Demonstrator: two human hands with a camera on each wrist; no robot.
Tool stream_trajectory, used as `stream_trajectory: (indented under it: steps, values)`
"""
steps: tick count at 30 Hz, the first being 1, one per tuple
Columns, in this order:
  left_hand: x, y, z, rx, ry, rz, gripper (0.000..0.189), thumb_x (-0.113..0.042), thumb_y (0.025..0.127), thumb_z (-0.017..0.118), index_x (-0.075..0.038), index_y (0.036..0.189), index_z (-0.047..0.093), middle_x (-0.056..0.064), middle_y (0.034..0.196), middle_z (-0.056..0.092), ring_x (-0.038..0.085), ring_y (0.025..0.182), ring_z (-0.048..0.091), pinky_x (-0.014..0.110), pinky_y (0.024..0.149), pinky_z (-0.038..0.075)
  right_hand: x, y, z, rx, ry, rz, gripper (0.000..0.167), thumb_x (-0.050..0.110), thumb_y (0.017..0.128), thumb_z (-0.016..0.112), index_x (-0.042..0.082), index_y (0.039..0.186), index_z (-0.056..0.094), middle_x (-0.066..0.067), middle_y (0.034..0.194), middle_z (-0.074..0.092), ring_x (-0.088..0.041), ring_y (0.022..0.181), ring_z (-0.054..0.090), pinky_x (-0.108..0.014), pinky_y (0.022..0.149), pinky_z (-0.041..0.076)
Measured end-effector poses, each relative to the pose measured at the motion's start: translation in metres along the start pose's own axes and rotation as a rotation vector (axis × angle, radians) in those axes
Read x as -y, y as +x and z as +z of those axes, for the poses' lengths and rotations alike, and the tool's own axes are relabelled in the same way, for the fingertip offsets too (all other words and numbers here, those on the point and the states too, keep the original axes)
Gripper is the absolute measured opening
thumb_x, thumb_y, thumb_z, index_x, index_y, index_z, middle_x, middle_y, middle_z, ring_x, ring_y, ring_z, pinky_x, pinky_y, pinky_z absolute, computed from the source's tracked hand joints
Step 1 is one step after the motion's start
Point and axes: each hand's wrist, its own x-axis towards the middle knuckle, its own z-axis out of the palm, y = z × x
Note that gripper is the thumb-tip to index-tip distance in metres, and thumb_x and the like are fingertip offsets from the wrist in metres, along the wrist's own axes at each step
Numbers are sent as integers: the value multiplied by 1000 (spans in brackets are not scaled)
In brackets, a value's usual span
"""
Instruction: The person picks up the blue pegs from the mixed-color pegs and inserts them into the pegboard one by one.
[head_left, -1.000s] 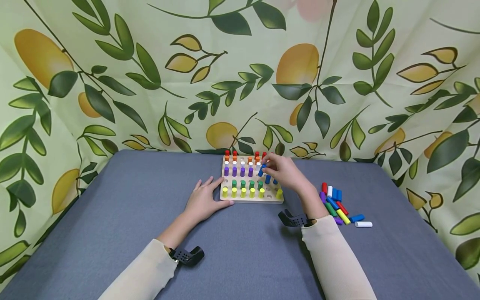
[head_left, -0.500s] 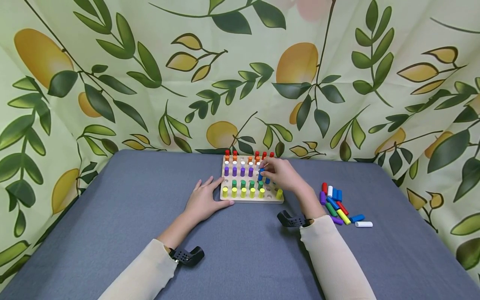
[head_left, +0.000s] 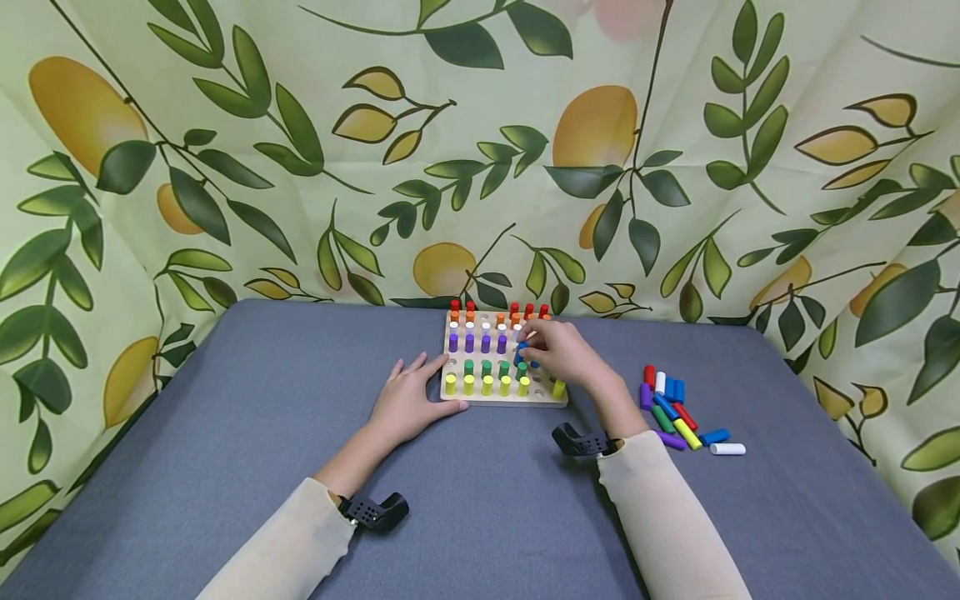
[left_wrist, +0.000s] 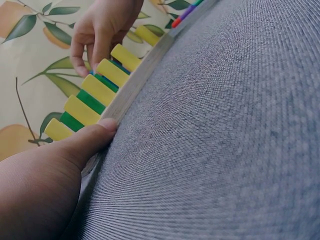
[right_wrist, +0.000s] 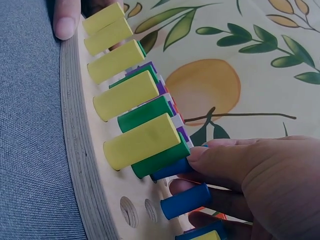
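A wooden pegboard [head_left: 495, 402] on the table carries rows of coloured pegs: yellow, green, purple, white, orange and red. My right hand [head_left: 564, 352] pinches a blue peg [right_wrist: 172, 169] between thumb and fingers, upright in the blue row beside the last green peg [right_wrist: 162, 156]. Its lower end is hidden behind that green peg in the right wrist view. Another blue peg [right_wrist: 186, 201] stands just under my fingers. My left hand [head_left: 405, 407] rests at the board's left end, fingers extended, the thumb [left_wrist: 95, 140] against the front edge and a fingertip at the left side.
Right of the board lies a loose pile of pegs, among them a yellow peg [head_left: 687, 433], a green peg [head_left: 662, 418] and a white peg [head_left: 727, 449]. Bare holes [right_wrist: 129, 212] show near the board's right end. A leaf-patterned cloth [head_left: 480, 192] hangs behind the table.
My right hand has moved slightly left and down with the blue peg, which now sits lower at the blue row. The left hand has stayed in place.
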Motion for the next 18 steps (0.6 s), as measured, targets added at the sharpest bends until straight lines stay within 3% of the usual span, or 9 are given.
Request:
stream_trajectory:
  steps: [18]
  values:
    - [1, 0, 0, -4, 0, 7, 88, -57, 79, 80, -14, 150, 51, 21, 155, 46, 37, 150, 38, 61, 126, 19, 0, 0, -3, 13, -56, -19, 10, 11, 94, 71, 11, 103, 66, -11, 106, 78, -23, 104, 75, -41, 87, 59]
